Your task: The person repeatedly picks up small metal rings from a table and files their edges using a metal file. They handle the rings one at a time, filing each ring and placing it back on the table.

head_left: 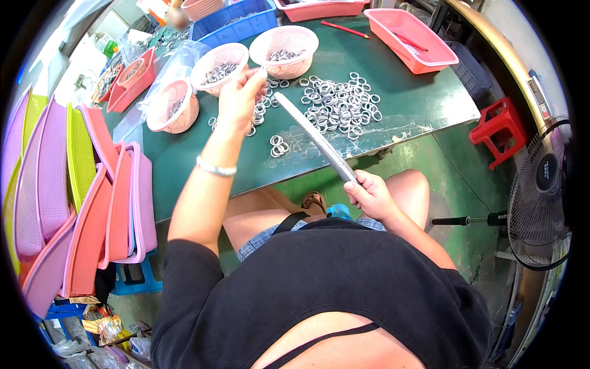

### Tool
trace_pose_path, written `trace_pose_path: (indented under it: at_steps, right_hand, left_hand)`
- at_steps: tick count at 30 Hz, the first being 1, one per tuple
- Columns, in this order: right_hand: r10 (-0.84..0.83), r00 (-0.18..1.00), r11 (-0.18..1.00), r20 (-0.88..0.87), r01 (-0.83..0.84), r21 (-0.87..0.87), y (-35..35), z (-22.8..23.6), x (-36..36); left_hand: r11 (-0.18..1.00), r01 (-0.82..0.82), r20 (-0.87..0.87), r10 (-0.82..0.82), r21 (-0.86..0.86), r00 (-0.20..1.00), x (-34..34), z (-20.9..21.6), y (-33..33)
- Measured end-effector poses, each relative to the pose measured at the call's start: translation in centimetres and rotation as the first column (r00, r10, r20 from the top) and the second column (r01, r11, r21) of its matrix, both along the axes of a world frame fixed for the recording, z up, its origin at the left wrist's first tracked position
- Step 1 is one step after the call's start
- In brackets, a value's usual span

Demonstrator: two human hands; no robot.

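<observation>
My right hand [370, 195] grips the near end of a long silvery rod [313, 135] that slants up and to the left over the green table [190, 166]. My left hand [241, 95] hovers over the table just left of the rod's far tip, fingers pinched together near some metal rings; whether it holds one I cannot tell. A heap of loose metal rings [338, 106] lies on the table to the right of the rod. A small cluster of rings [278, 146] lies closer to me, left of the rod.
Three pink mesh baskets [284, 50] [219, 66] [173, 106] with rings stand at the back. A pink tray [410, 38] sits at the far right, a blue crate [236, 23] behind. Stacked coloured trays [74, 203] lean at my left. A red stool [501, 130] and a fan [544, 190] stand on my right.
</observation>
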State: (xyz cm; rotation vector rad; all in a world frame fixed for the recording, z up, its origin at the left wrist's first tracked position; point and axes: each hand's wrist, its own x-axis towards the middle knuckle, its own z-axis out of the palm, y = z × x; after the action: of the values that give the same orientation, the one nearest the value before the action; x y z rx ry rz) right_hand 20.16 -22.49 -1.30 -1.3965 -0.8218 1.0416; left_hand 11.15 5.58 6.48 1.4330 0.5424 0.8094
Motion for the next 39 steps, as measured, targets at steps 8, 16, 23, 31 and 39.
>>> trace_pose_path:
  at_steps: [8,16,23,31,39]
  right_hand:
    - [-0.051,0.997,0.998,-0.060,0.053,0.029,-1.1,-1.4,0.8]
    - [0.001,0.996,1.000,-0.091,-0.002,-0.005,-1.3,-2.3,0.8]
    - [0.039,0.996,0.998,-0.084,-0.044,-0.050,-0.8,-1.9,0.2]
    - [0.096,0.995,0.986,-0.028,-0.098,-0.138,-1.0,-0.8,0.0]
    - [0.070,0.982,0.997,0.176,-0.061,-0.055,0.5,0.2,-0.7]
  left_hand:
    - [0.796,0.105,-0.364,0.152,0.596,0.919,3.1,0.1,3.3]
    - [0.481,0.702,-0.726,-0.178,0.525,0.665,-4.7,-1.9,-0.5]
    - [0.672,0.534,-0.580,-0.187,0.513,0.793,-5.4,-3.7,-0.5]
    - [0.924,0.381,-0.076,-0.381,-0.018,0.921,-5.2,-2.1,-1.1]
    - [0.839,0.434,0.117,-0.420,-0.328,0.900,-4.7,-4.3,-6.9]
